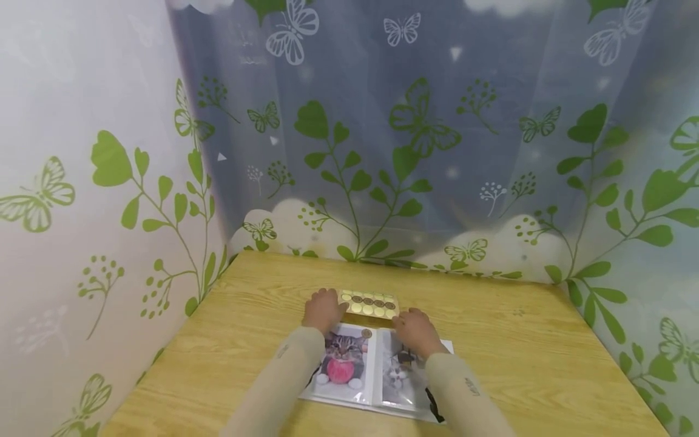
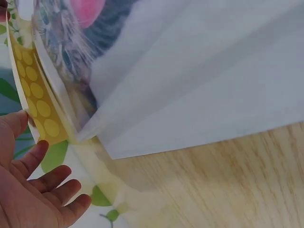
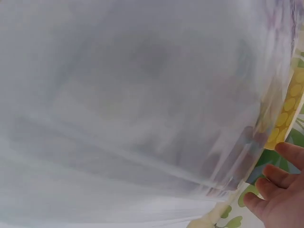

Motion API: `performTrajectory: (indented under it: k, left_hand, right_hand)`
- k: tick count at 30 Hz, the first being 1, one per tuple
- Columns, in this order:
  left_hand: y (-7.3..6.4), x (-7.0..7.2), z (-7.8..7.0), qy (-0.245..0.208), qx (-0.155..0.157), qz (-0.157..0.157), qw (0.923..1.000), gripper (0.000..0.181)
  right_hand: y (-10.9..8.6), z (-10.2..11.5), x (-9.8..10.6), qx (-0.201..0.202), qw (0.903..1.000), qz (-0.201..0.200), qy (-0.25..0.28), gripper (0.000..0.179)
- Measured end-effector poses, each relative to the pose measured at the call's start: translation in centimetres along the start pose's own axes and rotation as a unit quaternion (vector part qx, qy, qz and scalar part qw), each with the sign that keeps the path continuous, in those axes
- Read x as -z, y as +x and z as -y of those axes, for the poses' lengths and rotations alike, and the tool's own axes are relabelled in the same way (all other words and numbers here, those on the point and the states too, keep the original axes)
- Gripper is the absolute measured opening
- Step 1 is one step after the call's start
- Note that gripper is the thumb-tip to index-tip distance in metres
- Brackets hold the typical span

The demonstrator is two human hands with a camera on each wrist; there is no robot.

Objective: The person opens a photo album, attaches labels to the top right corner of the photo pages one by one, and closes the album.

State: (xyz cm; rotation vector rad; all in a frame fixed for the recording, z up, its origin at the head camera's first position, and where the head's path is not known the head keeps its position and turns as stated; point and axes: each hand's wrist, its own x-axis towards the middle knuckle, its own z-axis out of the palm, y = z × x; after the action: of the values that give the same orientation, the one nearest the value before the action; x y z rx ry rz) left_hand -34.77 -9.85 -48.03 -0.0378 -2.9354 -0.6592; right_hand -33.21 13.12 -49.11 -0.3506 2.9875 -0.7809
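A flat sheet of round stickers (image 1: 368, 303), gold with several brown ones in its middle row, stands tilted just beyond an open photo album (image 1: 374, 388). My left hand (image 1: 323, 311) grips its left end, thumb and index finger at the corner and the other fingers spread, as the left wrist view shows. At the sheet's right end is my right hand (image 1: 417, 331), a fingertip at the corner in the right wrist view; its thumb is hidden. Album sleeves hold a photo of a cat with a pink heart (image 1: 341, 371) and another cat photo (image 1: 397, 373), partly covered by my right forearm.
One round brown sticker (image 1: 366, 333) lies at the top of the left album page. A black strap (image 1: 433, 405) shows at the album's right side. The wooden table (image 1: 519, 352) meets a curtain (image 1: 355, 152) printed with leaves and butterflies at the back and sides.
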Motion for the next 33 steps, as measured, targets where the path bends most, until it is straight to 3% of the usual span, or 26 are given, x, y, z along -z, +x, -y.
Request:
performTrajectory:
  k: [15, 21, 33]
  left_hand:
    - [-0.6, 1.0, -0.2, -0.003, -0.023, -0.039, 0.9990, 0.031]
    - [-1.0, 1.1, -0.5, -0.011, -0.027, -0.036, 0.9989, 0.031]
    - [-2.0, 1.2, -0.9, -0.062, -0.034, -0.039, 0.9967, 0.033]
  right_hand:
    - [-1.1, 0.3, 0.7, 0.015, 0.9962, -0.081, 0.029, 0.037]
    - [-1.7, 0.2, 1.3, 0.016, 0.9930, -0.114, 0.027, 0.037]
    - [-2.3, -0.4, 1.5, -0.016, 0.9839, -0.159, 0.079, 0.029]
